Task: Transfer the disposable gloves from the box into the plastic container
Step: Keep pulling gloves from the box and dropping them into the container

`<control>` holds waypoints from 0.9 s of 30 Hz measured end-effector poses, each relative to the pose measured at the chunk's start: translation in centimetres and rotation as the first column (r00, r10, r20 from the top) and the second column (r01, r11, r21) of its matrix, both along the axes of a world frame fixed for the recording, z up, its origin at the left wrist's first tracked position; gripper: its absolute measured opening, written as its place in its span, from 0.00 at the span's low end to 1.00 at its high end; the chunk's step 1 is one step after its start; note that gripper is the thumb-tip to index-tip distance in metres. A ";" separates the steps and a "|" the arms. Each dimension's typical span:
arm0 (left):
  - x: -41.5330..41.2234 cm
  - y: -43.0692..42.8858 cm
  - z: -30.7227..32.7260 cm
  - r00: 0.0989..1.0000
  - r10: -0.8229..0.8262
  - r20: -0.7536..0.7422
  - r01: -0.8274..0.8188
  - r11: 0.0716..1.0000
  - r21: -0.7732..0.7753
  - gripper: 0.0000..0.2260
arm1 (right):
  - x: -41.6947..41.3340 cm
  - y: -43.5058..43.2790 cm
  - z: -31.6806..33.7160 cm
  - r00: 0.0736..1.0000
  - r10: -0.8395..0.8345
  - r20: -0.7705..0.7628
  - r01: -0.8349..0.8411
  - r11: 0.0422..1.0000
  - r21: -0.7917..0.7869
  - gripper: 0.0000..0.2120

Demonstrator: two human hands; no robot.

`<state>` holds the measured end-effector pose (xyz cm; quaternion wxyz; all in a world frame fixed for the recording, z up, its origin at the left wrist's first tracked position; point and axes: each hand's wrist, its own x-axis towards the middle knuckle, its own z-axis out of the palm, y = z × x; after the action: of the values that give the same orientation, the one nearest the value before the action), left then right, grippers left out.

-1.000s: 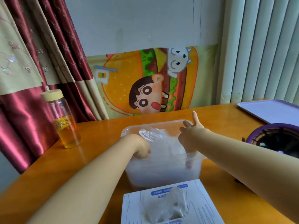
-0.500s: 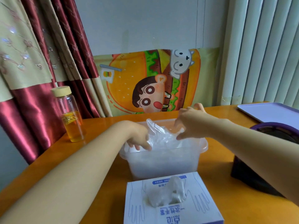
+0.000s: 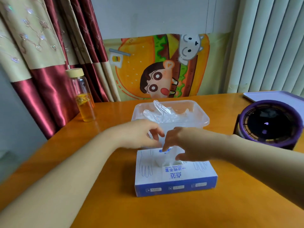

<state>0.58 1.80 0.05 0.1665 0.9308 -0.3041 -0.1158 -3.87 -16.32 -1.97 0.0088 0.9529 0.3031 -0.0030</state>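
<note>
Counts: one box (image 3: 174,175), one container (image 3: 204,120), one bottle (image 3: 82,96), one purple device (image 3: 269,124), one tray (image 3: 276,96); the gloves (image 3: 164,112) heaped in the container cannot be counted.
Edges: bottle near the counter's (image 3: 115,203) left edge; device and tray at the right.
Open room: bare counter left of and in front of the box; box just in front of the container.
Glove tuft (image 3: 167,157): stands out of the box's top slot.
Right hand (image 3: 185,143): over the slot, finger and thumb on either side of the tuft; blur hides whether they pinch it.
Left hand (image 3: 139,134): over the box's far edge, loosely curled, holding nothing.
</note>
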 end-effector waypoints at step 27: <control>-1.3 0.1 -5.1 0.996 -0.060 -0.067 0.070 0.986 0.149 0.31 | 2.3 -0.9 4.4 0.893 -0.442 0.089 0.113 0.411 0.905 0.15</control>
<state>-0.74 1.91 -5.07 0.1009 0.9262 -0.3193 -0.1730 -1.56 -17.22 2.40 -0.4366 0.8419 0.0897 0.3041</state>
